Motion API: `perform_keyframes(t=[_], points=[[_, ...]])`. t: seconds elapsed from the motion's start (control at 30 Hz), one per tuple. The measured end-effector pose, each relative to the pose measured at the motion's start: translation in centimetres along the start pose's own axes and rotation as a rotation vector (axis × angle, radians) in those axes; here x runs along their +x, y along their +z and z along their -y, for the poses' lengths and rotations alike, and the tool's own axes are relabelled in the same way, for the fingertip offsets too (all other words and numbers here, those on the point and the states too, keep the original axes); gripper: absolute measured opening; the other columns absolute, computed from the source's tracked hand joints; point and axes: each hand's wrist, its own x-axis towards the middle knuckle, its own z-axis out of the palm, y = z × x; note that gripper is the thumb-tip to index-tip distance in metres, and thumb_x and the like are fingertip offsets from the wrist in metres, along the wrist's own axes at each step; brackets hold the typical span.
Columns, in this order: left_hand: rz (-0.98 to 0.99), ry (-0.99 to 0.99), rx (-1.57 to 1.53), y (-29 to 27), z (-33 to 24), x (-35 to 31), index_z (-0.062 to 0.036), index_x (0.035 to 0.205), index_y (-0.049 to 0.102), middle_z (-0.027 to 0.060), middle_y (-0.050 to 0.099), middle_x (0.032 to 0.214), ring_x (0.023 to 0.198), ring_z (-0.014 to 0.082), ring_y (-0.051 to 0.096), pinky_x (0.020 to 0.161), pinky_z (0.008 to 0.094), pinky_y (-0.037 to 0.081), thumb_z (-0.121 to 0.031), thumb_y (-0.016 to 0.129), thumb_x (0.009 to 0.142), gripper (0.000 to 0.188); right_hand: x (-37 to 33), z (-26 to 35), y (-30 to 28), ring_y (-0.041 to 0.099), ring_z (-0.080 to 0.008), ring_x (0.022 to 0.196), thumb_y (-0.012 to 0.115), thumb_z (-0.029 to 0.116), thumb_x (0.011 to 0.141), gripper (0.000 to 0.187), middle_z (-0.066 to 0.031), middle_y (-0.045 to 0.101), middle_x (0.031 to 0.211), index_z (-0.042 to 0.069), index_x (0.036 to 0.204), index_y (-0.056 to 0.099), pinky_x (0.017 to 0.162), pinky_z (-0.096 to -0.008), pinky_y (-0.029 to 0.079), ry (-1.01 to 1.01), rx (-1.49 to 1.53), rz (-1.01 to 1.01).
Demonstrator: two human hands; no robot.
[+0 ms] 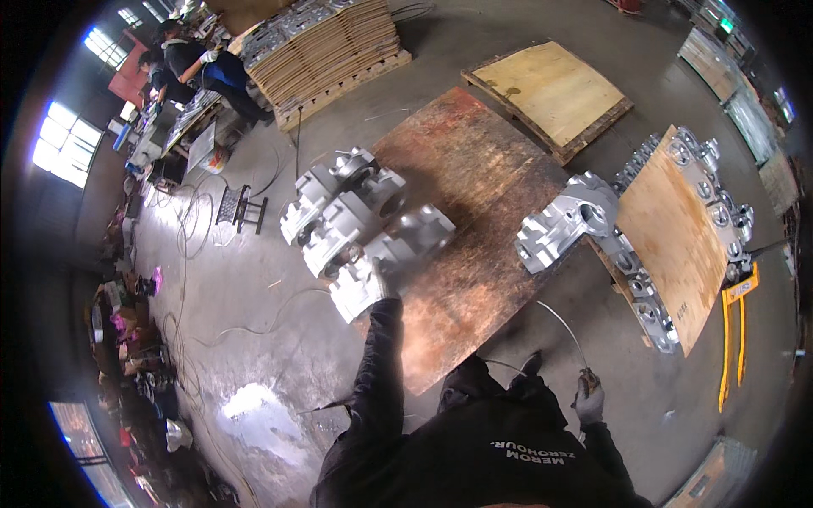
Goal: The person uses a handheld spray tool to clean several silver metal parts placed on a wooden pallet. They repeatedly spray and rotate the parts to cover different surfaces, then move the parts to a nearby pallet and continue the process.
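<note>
Several silver cast metal housings [343, 222] stand clustered on the left part of a rust-stained tabletop [470, 169]. My left hand [378, 286], in a pale glove, is against the nearest housings; its fingers blur into the grey metal. The housing just beyond it [415, 237] looks smeared. Away from the table at the lower right, my right hand [589, 400], in a grey glove, is closed around the end of a thin curved hose-like line [566, 326]. Another silver housing [567, 222] rests at the tabletop's right edge.
To the right, a plywood sheet [673, 241] stands among several castings, near a yellow metal frame [739, 296]. Beyond the table lies a board-topped pallet [555, 93]; a tall layered stack [326, 51] is behind. Cables [182, 330] cross the floor at left. Two people [199, 68] work far left.
</note>
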Motion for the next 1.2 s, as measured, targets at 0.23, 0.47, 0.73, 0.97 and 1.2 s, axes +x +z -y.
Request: perform_keyframes(t=[0.23,0.47,0.73,0.97,1.2], points=[[-0.055,0.122,0.177,6.0,-1.6,1.3,-0.0079,0.104,0.062,0.0044,0.06,0.096,0.093,0.0208,0.057,0.086,0.0375,0.049,-0.031,0.061,0.095,0.025,1.4,0.3,-2.8,0.043,-0.0084,0.039,0.052,0.025,0.1,0.03,0.0012,0.043,0.056,0.008,0.125,0.052,0.037,-0.0259,0.038,-0.039,-0.072,-0.21],[-0.024,-0.086,-0.037,5.3,1.5,1.9,-0.0161,0.084,0.06,-0.003,0.058,0.084,0.082,0.0163,0.053,0.081,0.0382,0.043,-0.042,0.061,0.092,0.027,3.3,10.2,-4.3,0.066,-0.0382,0.095,0.061,0.021,0.091,0.027,-0.0242,0.067,0.099,0.003,0.111,0.061,0.077,-0.0461,0.053,0.024,-0.64,-0.073],[-0.462,0.427,1.144,4.2,-2.3,-4.5,-0.0028,0.118,0.053,0.0173,0.059,0.109,0.099,0.0297,0.058,0.087,0.0438,0.047,-0.045,0.063,0.089,0.052,12.2,11.9,-2.1,0.066,-0.0389,0.079,0.062,0.037,0.091,0.039,-0.0218,0.068,0.087,0.003,0.109,0.061,0.065,-0.0443,0.053,-0.179,-0.649,-0.189],[-0.388,0.645,1.691,4.9,7.7,-17.0,0.0022,0.126,0.046,0.0221,0.063,0.105,0.095,0.0354,0.064,0.078,0.045,0.054,-0.028,0.068,0.088,0.053,13.8,11.9,-4.7,0.067,-0.0388,0.081,0.062,0.036,0.09,0.043,-0.0219,0.067,0.089,0.003,0.116,0.059,0.07,-0.0454,0.053,-0.281,-0.63,-0.198],[0.317,0.363,1.496,9.6,17.5,-20.5,-0.0008,0.132,0.043,0.0123,0.059,0.109,0.101,0.0213,0.057,0.089,0.0345,0.047,-0.018,0.062,0.091,0.049,12.3,3.7,-8.5,0.066,-0.0387,0.087,0.063,0.032,0.091,0.031,-0.0181,0.069,0.094,0.004,0.105,0.06,0.076,-0.0416,0.053,-0.312,-0.383,-0.111]])
